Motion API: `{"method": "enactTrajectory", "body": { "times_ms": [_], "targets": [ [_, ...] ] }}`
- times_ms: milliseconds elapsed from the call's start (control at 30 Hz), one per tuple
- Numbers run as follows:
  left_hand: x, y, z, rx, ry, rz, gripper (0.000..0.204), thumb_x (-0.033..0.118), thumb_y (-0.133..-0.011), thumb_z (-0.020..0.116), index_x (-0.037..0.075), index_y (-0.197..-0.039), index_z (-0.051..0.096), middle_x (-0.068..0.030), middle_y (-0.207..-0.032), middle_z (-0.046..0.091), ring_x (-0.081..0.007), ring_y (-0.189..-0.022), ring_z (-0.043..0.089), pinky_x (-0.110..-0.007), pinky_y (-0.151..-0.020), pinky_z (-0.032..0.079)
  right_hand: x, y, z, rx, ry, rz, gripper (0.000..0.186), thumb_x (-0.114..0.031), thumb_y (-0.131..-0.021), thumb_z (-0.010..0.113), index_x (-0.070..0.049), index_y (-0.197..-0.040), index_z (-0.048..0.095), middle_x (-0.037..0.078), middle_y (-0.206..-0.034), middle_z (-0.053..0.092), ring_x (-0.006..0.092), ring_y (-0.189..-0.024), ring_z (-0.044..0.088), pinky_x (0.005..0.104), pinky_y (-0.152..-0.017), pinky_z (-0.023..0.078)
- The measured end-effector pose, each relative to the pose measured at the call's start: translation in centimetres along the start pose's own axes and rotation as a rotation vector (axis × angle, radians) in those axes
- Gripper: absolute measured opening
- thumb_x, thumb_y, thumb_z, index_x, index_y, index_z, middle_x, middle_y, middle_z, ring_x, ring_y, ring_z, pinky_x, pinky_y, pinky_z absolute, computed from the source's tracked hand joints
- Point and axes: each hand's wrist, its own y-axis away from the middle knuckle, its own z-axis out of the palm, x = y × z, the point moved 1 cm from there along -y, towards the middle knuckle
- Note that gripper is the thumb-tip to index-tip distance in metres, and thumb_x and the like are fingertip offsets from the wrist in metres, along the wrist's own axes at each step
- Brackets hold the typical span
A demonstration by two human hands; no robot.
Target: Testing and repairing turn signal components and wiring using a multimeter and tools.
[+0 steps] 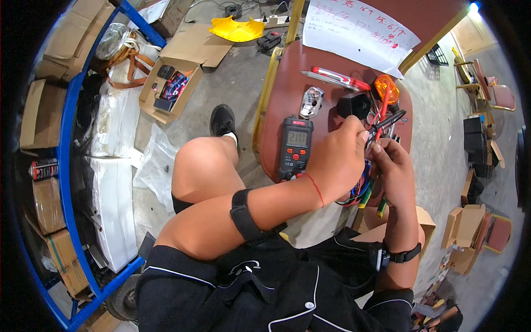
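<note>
My left hand (343, 155) is closed, its thumb and fingers pinching near a red test probe (383, 110) and a black test probe (394, 120). My right hand (395, 171) pinches just beside it, its fingertips on something small that I cannot make out. Left of my hands a black and grey multimeter (296, 145) lies with its display lit. Above it sits a clear and silver lamp part (311, 102). A black cup-shaped part (354, 105) and an orange lamp (386, 90) lie beyond my hands. Beneath them are coloured wires (362, 182) and green-and-yellow tool handles (366, 195).
Everything rests on a brown padded chair seat (271, 110). Pens (338, 79) and a handwritten sheet (357, 33) lie at its far side. On the left stand a blue rack (69, 133) and an open cardboard box (171, 88) of parts. A yellow plastic piece (237, 29) lies on the floor.
</note>
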Motion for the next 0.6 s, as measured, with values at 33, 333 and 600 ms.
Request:
{"method": "enactTrajectory", "body": {
  "times_ms": [33,333,600],
  "targets": [
    [-0.1,0.0,0.1,-0.001,0.011,-0.017,0.016,0.017,-0.097,0.050,0.002,-0.092,0.051,-0.0161,-0.068,0.061,-0.0328,-0.065,0.063,-0.043,-0.060,0.047,0.1,-0.2,0.1,-0.006,0.005,-0.009,0.013,-0.013,-0.096,0.055,-0.002,-0.093,0.060,-0.001,-0.077,0.058,0.0059,-0.064,0.049,0.0207,-0.056,0.040],
    [-1.6,-1.1,-0.2,-0.077,0.189,-0.236,0.022,0.020,-0.101,0.046,-0.001,-0.100,0.049,-0.0093,-0.070,0.062,-0.0130,-0.052,0.059,-0.026,-0.049,0.047,1.1,-2.6,1.5,0.044,0.099,-0.015,0.023,-0.018,-0.093,0.059,0.004,-0.094,0.064,0.008,-0.074,0.066,0.0122,-0.066,0.060,0.0277,-0.060,0.047],
    [-2.4,-1.8,-1.3,0.010,0.395,-0.228,0.023,0.022,-0.102,0.043,0.000,-0.103,0.047,-0.0104,-0.074,0.063,-0.0125,-0.050,0.057,-0.023,-0.047,0.044,1.3,-2.7,1.3,0.029,0.187,-0.053,0.026,-0.019,-0.091,0.060,0.007,-0.091,0.065,0.012,-0.075,0.068,0.0165,-0.067,0.063,0.0309,-0.063,0.049]
  ]
}}
